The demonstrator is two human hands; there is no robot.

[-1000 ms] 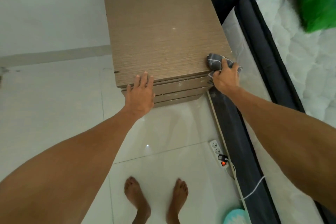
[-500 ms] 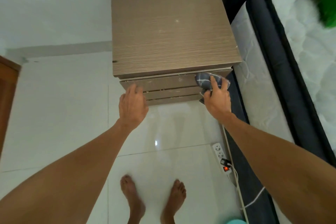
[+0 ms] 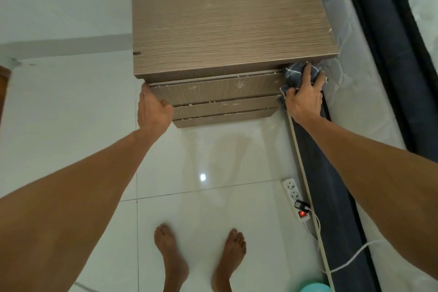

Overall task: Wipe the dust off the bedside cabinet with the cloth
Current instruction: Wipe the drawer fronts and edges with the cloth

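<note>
The bedside cabinet [image 3: 225, 19] is brown wood grain with a flat top and three drawer fronts below, speckled with pale dust. My right hand [image 3: 304, 97] presses a crumpled grey cloth [image 3: 294, 73] against the right end of the top drawer front, just under the top's overhang. My left hand [image 3: 154, 109] grips the left front corner of the cabinet at drawer height, fingers curled around the edge.
A bed with a dark frame [image 3: 388, 38] and white mattress stands tight against the cabinet's right side. A white power strip [image 3: 296, 199] with a lit red switch and cable lies on the glossy tile floor. My bare feet [image 3: 170, 258] stand below. A teal object [image 3: 315, 288] is at the bottom edge.
My right hand has taken the cloth from the top's right front corner down onto the top drawer front. My left hand has dropped from the top's front edge to the cabinet's left front corner.
</note>
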